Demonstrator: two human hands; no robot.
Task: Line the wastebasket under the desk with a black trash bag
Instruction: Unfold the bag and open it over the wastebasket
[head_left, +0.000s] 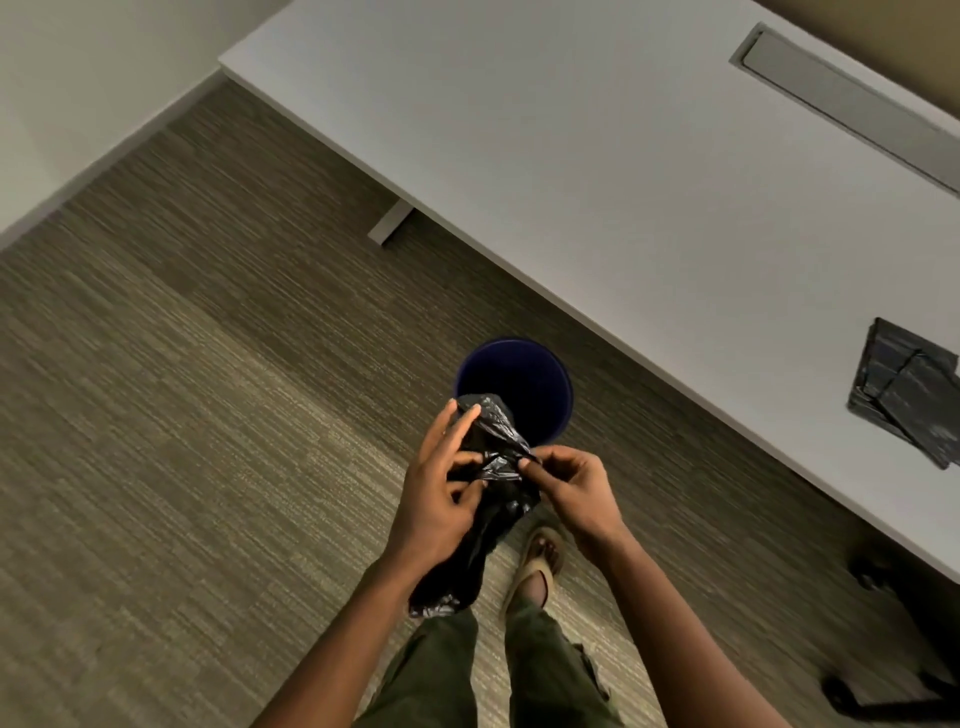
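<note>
A dark blue round wastebasket (519, 379) stands upright on the carpet just in front of the desk edge, its inside bare. Between me and the basket I hold a crumpled black trash bag (493, 447). My left hand (441, 488) wraps around the bag's left side, fingers spread over it. My right hand (566, 483) pinches the bag's edge between thumb and fingertips. The bag's lower end hangs down past my left wrist toward my legs.
A white desk (623, 182) runs diagonally across the upper right, with a grey cable tray lid (852, 104) and a stack of folded black bags (906, 389) on it. A desk foot (389, 223) rests on the carpet. A dark chair base (904, 649) sits at lower right. My sandalled foot (537, 566) is near the basket.
</note>
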